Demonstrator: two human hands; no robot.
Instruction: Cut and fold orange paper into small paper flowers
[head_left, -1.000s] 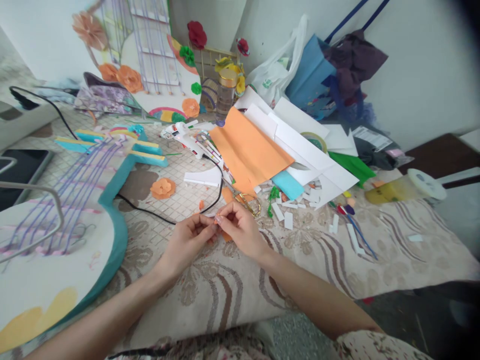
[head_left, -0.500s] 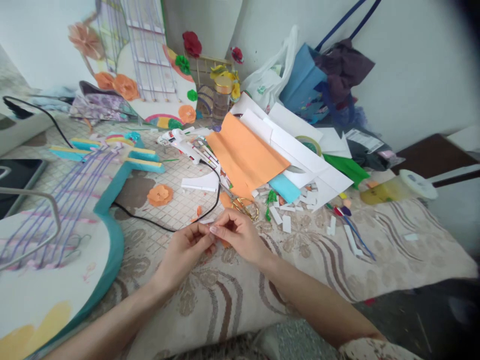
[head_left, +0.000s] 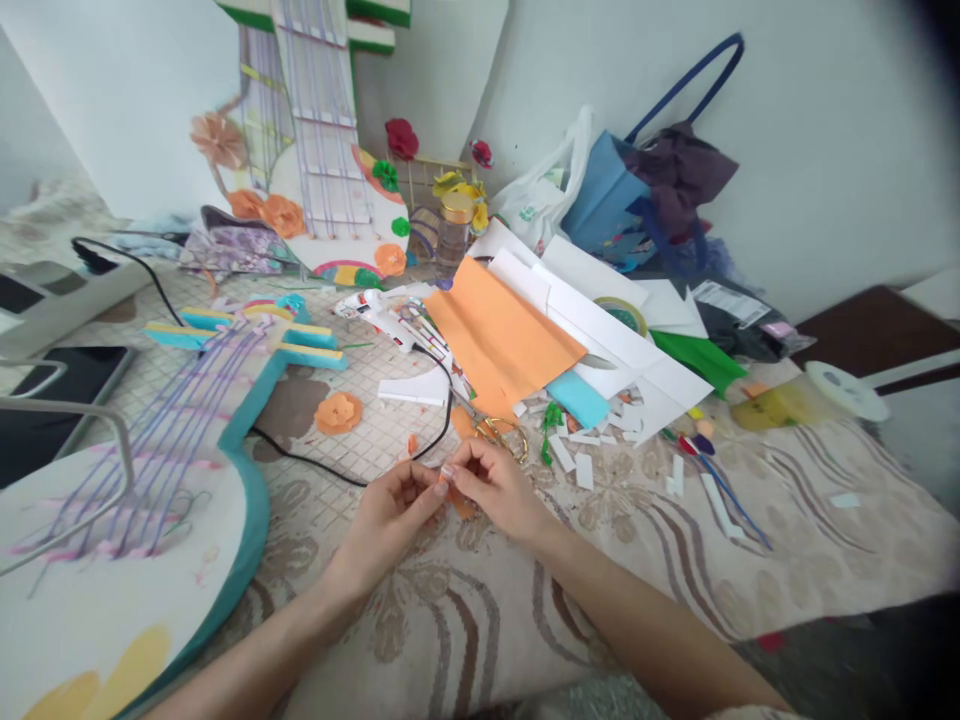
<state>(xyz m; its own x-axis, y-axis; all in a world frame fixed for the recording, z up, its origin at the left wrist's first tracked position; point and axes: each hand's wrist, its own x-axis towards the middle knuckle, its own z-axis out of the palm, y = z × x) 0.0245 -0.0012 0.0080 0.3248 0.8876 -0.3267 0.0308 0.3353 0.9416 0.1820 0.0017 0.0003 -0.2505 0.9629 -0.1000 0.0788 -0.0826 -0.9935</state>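
My left hand (head_left: 397,508) and my right hand (head_left: 491,488) meet fingertip to fingertip above the patterned cloth. Between them they pinch a small piece of orange paper (head_left: 462,503), partly hidden by the fingers. Just beyond my right hand lie gold-handled scissors (head_left: 504,432), partly over a strip of orange paper. An orange paper flower (head_left: 338,412) rests on the cloth up and to the left of my hands. A small orange scrap (head_left: 412,443) sits just past my left fingers.
A turquoise-edged paper guitar (head_left: 244,520) fills the left. A white glue gun (head_left: 375,310) trails a black cable near my left hand. Orange sheets (head_left: 502,335), white sheets and cut scraps (head_left: 583,470) lie ahead; a jar (head_left: 780,400) lies at the right.
The view has shifted, so the scene sits lower and further right. More of the orange piece shows below my fingertips; both hands stay pinched together.
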